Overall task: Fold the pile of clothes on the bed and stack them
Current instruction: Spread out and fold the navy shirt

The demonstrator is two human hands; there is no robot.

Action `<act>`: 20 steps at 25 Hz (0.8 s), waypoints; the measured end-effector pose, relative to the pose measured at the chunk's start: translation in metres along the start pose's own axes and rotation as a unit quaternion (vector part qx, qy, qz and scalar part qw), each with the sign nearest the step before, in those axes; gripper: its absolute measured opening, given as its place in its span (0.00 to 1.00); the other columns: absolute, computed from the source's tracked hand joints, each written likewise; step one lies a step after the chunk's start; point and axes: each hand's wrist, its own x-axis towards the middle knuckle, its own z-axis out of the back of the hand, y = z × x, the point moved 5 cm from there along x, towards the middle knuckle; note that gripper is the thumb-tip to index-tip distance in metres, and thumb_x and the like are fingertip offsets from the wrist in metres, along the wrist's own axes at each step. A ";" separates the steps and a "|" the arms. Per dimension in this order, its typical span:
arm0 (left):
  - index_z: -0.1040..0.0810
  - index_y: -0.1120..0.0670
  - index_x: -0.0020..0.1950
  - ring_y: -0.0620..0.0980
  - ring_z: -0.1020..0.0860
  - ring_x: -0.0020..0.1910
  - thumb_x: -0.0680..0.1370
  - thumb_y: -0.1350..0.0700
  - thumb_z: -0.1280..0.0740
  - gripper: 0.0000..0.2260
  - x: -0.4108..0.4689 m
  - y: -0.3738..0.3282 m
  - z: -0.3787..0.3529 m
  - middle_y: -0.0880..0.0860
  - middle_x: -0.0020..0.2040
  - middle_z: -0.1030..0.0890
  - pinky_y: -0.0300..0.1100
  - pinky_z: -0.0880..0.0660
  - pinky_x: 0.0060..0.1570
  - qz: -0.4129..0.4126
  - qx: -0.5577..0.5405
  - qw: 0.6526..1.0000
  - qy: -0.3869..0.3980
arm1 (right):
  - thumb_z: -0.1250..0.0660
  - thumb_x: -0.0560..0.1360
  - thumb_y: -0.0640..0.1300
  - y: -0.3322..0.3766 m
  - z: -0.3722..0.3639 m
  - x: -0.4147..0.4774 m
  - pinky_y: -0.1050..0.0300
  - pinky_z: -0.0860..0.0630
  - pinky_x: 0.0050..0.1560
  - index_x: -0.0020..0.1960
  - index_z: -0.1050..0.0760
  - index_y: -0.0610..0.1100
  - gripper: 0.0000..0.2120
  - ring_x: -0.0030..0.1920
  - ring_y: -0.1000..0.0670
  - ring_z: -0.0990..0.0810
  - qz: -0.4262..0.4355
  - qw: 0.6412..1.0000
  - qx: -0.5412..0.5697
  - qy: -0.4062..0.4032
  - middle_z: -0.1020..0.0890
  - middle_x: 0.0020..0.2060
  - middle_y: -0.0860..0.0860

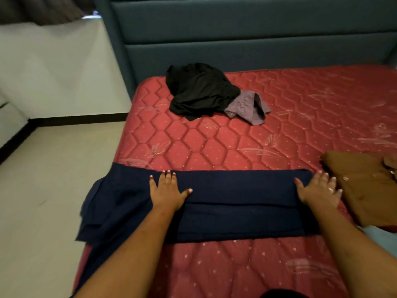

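Note:
A navy garment (236, 203) lies folded into a long band across the near part of the red mattress (214, 145). Its left end hangs over the mattress edge. My left hand (167, 188) presses flat on the band left of its middle, fingers straight. At the band's right end my right hand (320, 190) lies flat with fingers spread. A crumpled black garment (197, 91) and a mauve one (247, 107) lie together near the headboard. To the right of my right hand sits a folded brown shirt (365, 190).
The teal padded headboard (236, 39) rises behind the mattress. Pale tiled floor (53, 179) runs along the left side of the bed, with a wall and dark skirting beyond. A light blue cloth (380, 235) shows at the right edge under the brown shirt.

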 end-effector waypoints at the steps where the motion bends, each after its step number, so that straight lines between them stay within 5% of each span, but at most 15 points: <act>1: 0.48 0.52 0.79 0.50 0.54 0.78 0.78 0.33 0.52 0.35 -0.015 0.035 0.006 0.52 0.79 0.48 0.60 0.59 0.73 0.019 -0.015 1.000 -0.018 | 0.48 0.79 0.62 0.030 0.005 -0.020 0.41 0.52 0.75 0.78 0.54 0.38 0.38 0.77 0.42 0.52 0.057 0.998 -0.004 -0.026 0.48 0.78 0.43; 4: 0.41 0.49 0.76 0.54 0.49 0.77 0.80 0.40 0.45 0.27 -0.071 0.114 0.005 0.53 0.77 0.42 0.61 0.51 0.72 0.109 -0.124 0.984 -0.060 | 0.39 0.79 0.53 0.153 -0.004 -0.118 0.49 0.43 0.74 0.75 0.40 0.38 0.31 0.74 0.43 0.39 0.274 0.956 0.108 0.012 0.36 0.74 0.42; 7: 0.37 0.50 0.73 0.60 0.37 0.70 0.78 0.44 0.38 0.25 -0.138 0.169 -0.014 0.56 0.72 0.35 0.57 0.36 0.66 0.228 -0.256 0.938 -0.052 | 0.30 0.75 0.43 0.245 -0.025 -0.285 0.54 0.30 0.65 0.67 0.26 0.43 0.21 0.57 0.50 0.23 0.488 0.813 0.167 0.272 0.20 0.57 0.46; 8: 0.36 0.52 0.72 0.61 0.33 0.67 0.77 0.45 0.36 0.25 -0.154 0.181 -0.023 0.58 0.69 0.32 0.55 0.33 0.63 0.255 -0.306 0.917 -0.037 | 0.28 0.74 0.43 0.256 -0.038 -0.336 0.53 0.27 0.62 0.67 0.27 0.45 0.23 0.54 0.50 0.23 0.523 0.762 0.135 0.357 0.20 0.54 0.47; 10: 0.32 0.54 0.68 0.62 0.27 0.62 0.75 0.49 0.32 0.24 -0.177 0.195 -0.039 0.60 0.63 0.26 0.50 0.28 0.60 0.276 -0.383 0.881 0.016 | 0.25 0.70 0.49 0.254 -0.071 -0.415 0.51 0.30 0.65 0.75 0.39 0.53 0.39 0.65 0.45 0.29 0.556 0.705 -0.045 0.438 0.28 0.66 0.47; 12: 0.26 0.56 0.63 0.60 0.22 0.56 0.73 0.52 0.32 0.20 -0.192 0.196 -0.053 0.59 0.58 0.21 0.48 0.25 0.58 0.261 -0.411 0.869 0.087 | 0.25 0.69 0.51 0.238 -0.098 -0.449 0.40 0.35 0.69 0.77 0.54 0.60 0.48 0.73 0.36 0.43 0.555 0.729 -0.196 0.350 0.45 0.75 0.46; 14: 0.23 0.58 0.61 0.58 0.21 0.55 0.74 0.53 0.33 0.17 -0.202 0.194 -0.060 0.59 0.58 0.20 0.47 0.24 0.57 0.252 -0.417 0.862 0.141 | 0.31 0.74 0.45 0.232 -0.106 -0.462 0.38 0.33 0.66 0.77 0.52 0.59 0.40 0.71 0.33 0.43 0.561 0.762 -0.198 0.257 0.48 0.75 0.43; 18: 0.28 0.62 0.68 0.58 0.24 0.60 0.80 0.52 0.38 0.20 -0.217 0.196 -0.052 0.61 0.64 0.24 0.47 0.27 0.60 0.213 -0.378 0.867 0.243 | 0.40 0.78 0.35 0.239 -0.091 -0.446 0.48 0.31 0.63 0.71 0.33 0.46 0.22 0.64 0.39 0.28 0.567 0.757 -0.123 0.300 0.29 0.67 0.42; 20: 0.27 0.63 0.65 0.56 0.22 0.46 0.81 0.57 0.38 0.16 -0.224 0.196 -0.036 0.60 0.52 0.21 0.42 0.23 0.44 0.202 -0.446 0.838 0.241 | 0.35 0.76 0.34 0.240 -0.064 -0.438 0.52 0.28 0.59 0.59 0.23 0.43 0.13 0.56 0.47 0.22 0.549 0.740 -0.019 0.388 0.20 0.54 0.47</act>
